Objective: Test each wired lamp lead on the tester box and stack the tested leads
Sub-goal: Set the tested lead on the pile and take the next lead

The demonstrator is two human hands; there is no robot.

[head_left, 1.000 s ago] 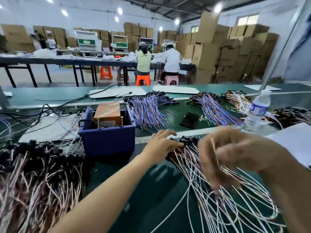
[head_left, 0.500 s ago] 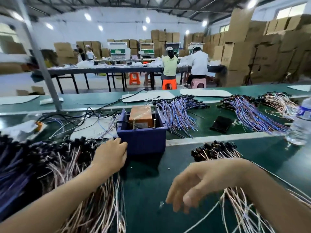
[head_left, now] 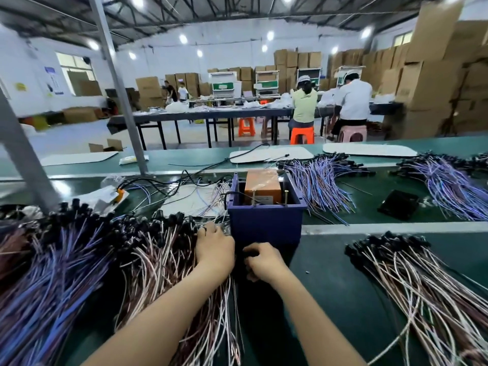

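The left hand [head_left: 215, 250] lies knuckles-up on the near pile of pink-and-white leads [head_left: 158, 260], fingertips curled down among their black sockets. Whether it pinches one cannot be told. The right hand [head_left: 264, 264] is loosely curled just beside it, in front of the blue tester box [head_left: 264, 223]; its grip is also unclear. These leads look light, limp and quick to tangle, so the stiff black socket end is probably the place to hold. Another fanned stack [head_left: 412, 273] lies well apart on the desk [head_left: 330, 299], right of the box.
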